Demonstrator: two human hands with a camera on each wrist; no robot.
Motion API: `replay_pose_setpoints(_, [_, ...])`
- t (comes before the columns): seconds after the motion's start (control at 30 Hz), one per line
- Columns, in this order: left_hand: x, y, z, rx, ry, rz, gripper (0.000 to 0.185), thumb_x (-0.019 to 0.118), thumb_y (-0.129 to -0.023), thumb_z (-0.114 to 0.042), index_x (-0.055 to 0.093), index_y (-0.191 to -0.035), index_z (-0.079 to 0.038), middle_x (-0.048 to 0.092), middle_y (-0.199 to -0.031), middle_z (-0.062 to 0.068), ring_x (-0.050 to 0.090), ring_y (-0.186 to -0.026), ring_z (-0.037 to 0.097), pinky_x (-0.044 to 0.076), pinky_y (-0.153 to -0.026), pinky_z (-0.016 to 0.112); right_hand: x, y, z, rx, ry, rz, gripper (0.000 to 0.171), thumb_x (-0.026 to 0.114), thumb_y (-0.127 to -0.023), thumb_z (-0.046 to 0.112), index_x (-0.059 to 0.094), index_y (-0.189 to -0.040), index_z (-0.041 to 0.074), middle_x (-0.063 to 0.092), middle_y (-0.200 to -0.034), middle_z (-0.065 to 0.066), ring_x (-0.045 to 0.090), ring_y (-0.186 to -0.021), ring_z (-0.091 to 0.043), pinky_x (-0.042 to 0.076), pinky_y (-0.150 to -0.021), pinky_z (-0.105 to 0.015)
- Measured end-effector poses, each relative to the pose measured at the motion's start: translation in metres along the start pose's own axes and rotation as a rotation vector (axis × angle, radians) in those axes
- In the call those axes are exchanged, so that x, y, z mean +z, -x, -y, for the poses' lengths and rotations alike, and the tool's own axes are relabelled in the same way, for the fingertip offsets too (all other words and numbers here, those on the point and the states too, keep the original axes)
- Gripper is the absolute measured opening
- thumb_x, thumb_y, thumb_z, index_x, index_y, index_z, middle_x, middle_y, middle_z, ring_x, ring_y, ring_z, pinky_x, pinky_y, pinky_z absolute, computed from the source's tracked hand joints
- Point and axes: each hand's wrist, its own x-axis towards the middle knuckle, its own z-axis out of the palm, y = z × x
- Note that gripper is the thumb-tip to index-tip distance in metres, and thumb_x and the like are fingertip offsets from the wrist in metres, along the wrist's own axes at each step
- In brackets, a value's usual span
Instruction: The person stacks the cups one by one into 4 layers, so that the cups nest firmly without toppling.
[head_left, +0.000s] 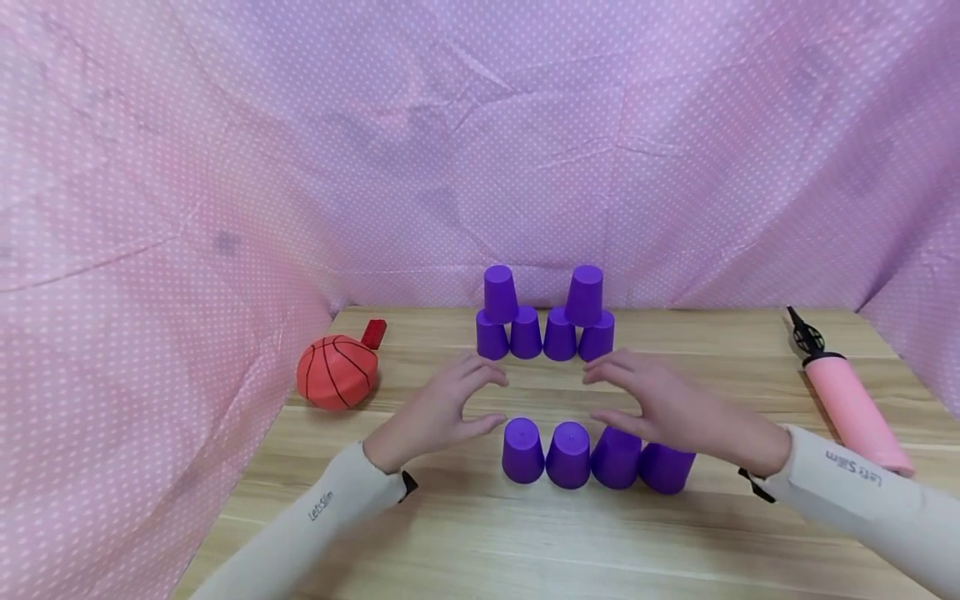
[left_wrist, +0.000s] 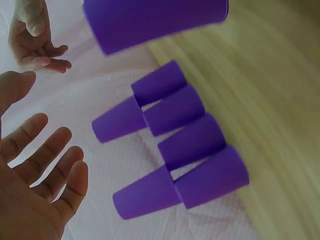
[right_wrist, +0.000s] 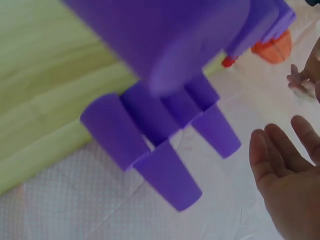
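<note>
**Mia:** What are the hands doing?

**Ben:** The left hand (head_left: 442,408) and the right hand (head_left: 660,404) float over the bench (head_left: 465,533). They face each other, with a gap between them. The fingers are spread and only a little bent. They hold nothing.

**Mia:** Where are the cups?

**Ben:** There are two groups of purple cups, all upside down. The near row of cups (head_left: 570,454) has four cups standing side by side on the bench, right under the hands. The right hand is just above the two cups on the right of that row and covers their tops. I cannot tell if it touches them. The left hand is just beside the leftmost cup, not touching it.

**Mia:** And the other group?

**Ben:** The far stack of cups (head_left: 543,321) stands close to the pink dotted cloth (head_left: 480,142) at the back. It has four cups at the bottom and two on top. Each top cup sits over two bottom cups.

**Mia:** What else is there?

**Ben:** An orange ball (head_left: 337,372) lies at the left edge, with a little red block (head_left: 374,332) right behind it. A pink air pump (head_left: 847,400) lies at the right, well away from the cups.
</note>
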Motion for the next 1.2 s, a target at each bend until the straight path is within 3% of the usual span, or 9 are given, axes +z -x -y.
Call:
replay_pose_setpoints(0.2, [0.016, 0.007, -0.005, 0.001, 0.045, 0.074, 0.037, 0.063, -0.075, -0.035, 0.053, -0.104, -0.015, 0.048, -0.11, -0.007, 0.037, -0.106, 0.006, 0.031, -0.09, 0.025, 0.017, 0.008, 0.013, 0.028, -0.033, 0.141, 0.032, 0.064, -0.075, 0.031, 0.056, -0.102, 0.016, 0.049, -0.11, 0.005, 0.048, -0.1, -0.011, 0.042, -0.08, -0.029])
replay_pose_setpoints(0.3, [0.022, 0.01, -0.005, -0.019, 0.064, 0.111, 0.036, 0.062, -0.076, -0.036, 0.052, -0.105, -0.017, 0.048, -0.11, -0.007, 0.036, -0.106, 0.004, 0.031, -0.09, 0.023, 0.025, 0.011, 0.015, 0.024, -0.057, 0.167, 0.03, 0.064, -0.076, 0.032, 0.057, -0.1, 0.016, 0.049, -0.112, 0.005, 0.046, -0.102, -0.011, 0.042, -0.081, -0.028])
replay_pose_setpoints(0.63, [0.031, 0.014, -0.004, -0.018, 0.105, 0.148, 0.034, 0.062, -0.077, -0.036, 0.053, -0.104, -0.018, 0.048, -0.109, -0.01, 0.037, -0.105, 0.004, 0.033, -0.088, 0.022, 0.039, 0.015, 0.012, -0.025, -0.077, 0.158, 0.025, 0.066, -0.074, 0.027, 0.059, -0.095, 0.015, 0.054, -0.104, 0.0, 0.048, -0.099, -0.012, 0.041, -0.083, -0.03])
replay_pose_setpoints(1.2, [0.035, 0.017, -0.009, -0.077, 0.137, 0.216, 0.035, 0.056, -0.079, -0.041, 0.051, -0.108, -0.022, 0.047, -0.107, -0.016, 0.037, -0.101, -0.001, 0.034, -0.085, 0.018, 0.04, 0.014, 0.017, 0.001, -0.078, 0.188, 0.024, 0.065, -0.076, 0.028, 0.059, -0.095, 0.015, 0.053, -0.105, 0.002, 0.048, -0.099, -0.012, 0.041, -0.082, -0.029])
